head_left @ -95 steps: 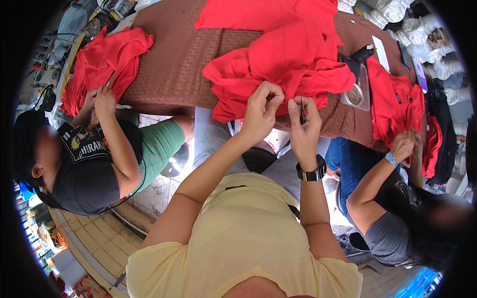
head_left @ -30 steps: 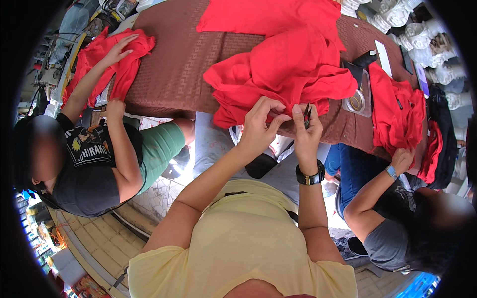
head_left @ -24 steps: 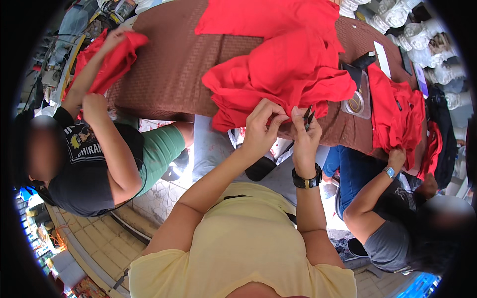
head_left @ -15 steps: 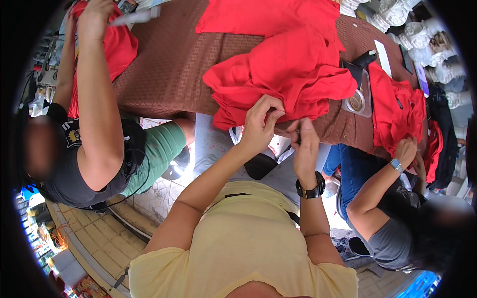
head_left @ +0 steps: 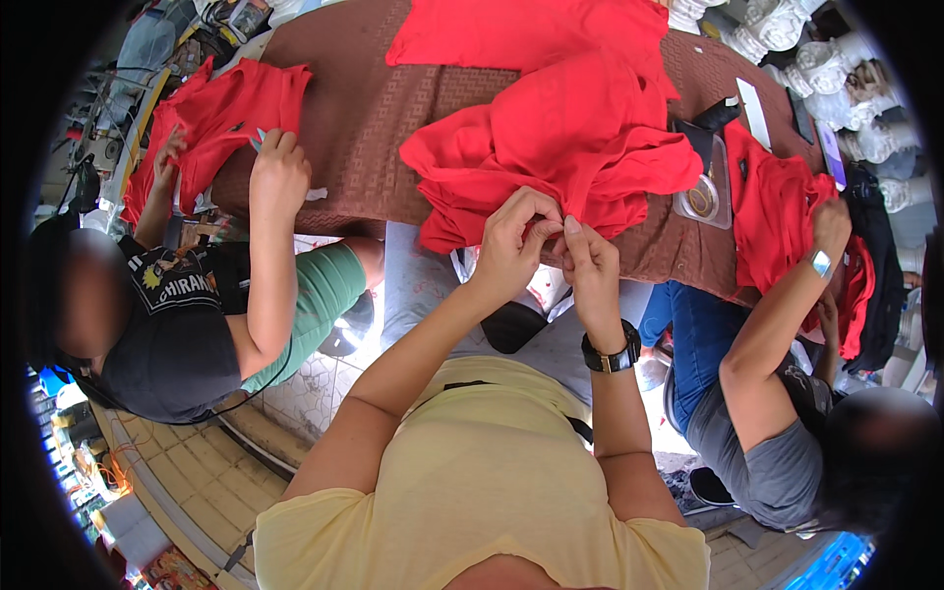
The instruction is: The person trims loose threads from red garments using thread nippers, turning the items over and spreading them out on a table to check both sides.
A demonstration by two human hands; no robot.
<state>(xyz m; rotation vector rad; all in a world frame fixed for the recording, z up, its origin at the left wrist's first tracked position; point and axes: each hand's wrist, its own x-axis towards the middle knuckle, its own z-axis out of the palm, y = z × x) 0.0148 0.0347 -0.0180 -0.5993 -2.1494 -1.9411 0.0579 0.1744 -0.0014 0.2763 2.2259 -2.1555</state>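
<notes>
A bunched red cloth garment (head_left: 580,138) lies in front of me, its near part hanging over the table edge. At that near edge my left hand (head_left: 513,246) is closed, with thumb and forefinger pinching the cloth. Beside it, my right hand (head_left: 592,267), with a dark watch on the wrist, is closed too. Its fingertips meet the left fingertips at the cloth. What the right fingers hold, if anything, is hidden or too small to make out.
A brown patterned cloth covers the table (head_left: 334,108). A clear plastic box (head_left: 710,197) sits right of my garment. People work at both sides on red garments, the left one (head_left: 221,118) and the right one (head_left: 772,216). White balusters (head_left: 826,69) stand far right.
My right hand has moved up and left to meet my left hand, which stays in place. The left person's arms have come down; the right person's hand has risen.
</notes>
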